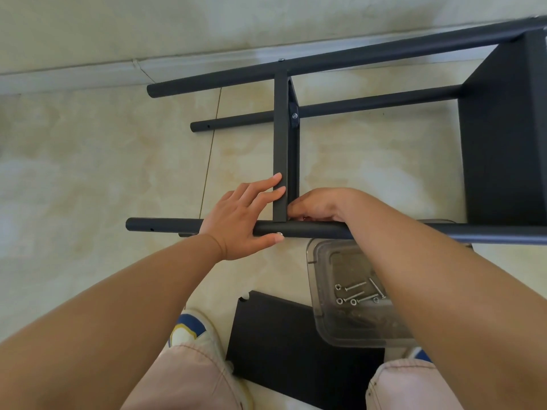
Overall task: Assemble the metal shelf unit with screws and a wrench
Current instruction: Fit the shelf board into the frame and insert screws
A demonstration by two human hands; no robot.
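Head cam: your left hand (241, 220) lies flat, fingers straight, on nearest tube (165, 226) & upright shelf panel (280, 149), thumb by screw head (279, 233). Right hand (318, 204) curls behind the joint; can't tell what it holds. Screws (356, 292) sit in clear tub (313, 279), nearer you.

We look down on glossy cream marble-pattern floor tiles (103, 161). A pale baseboard (88, 74) meets a blotchy off-white wall (148, 25).

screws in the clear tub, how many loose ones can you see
4 at least, lying together on the floor of the clear tub: screws near the right forearm, heads pointing left. More may be hidden under that arm.
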